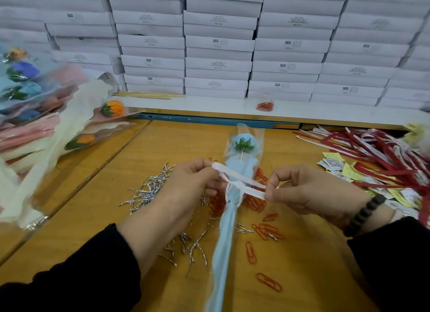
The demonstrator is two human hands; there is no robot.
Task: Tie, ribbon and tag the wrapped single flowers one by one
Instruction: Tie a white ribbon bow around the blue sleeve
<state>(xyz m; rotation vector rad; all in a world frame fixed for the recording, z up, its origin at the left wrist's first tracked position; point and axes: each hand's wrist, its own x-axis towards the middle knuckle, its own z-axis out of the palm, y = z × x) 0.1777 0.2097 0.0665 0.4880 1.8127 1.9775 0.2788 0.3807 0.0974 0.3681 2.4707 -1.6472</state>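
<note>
Ribbon step, frame centre: left hand [186, 183] and right hand [302, 190] pinch white ribbon [242, 180] round blue wrapped flower [232, 195]. Next: cinch knot.

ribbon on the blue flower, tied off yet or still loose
Still loose: the white ribbon crosses the blue flower, its ends pinched by the left hand and right hand. No finished bow shows.

One blue wrapped flower [242, 146], one white ribbon [242, 179], two hands (both pinching ribbon)
</note>
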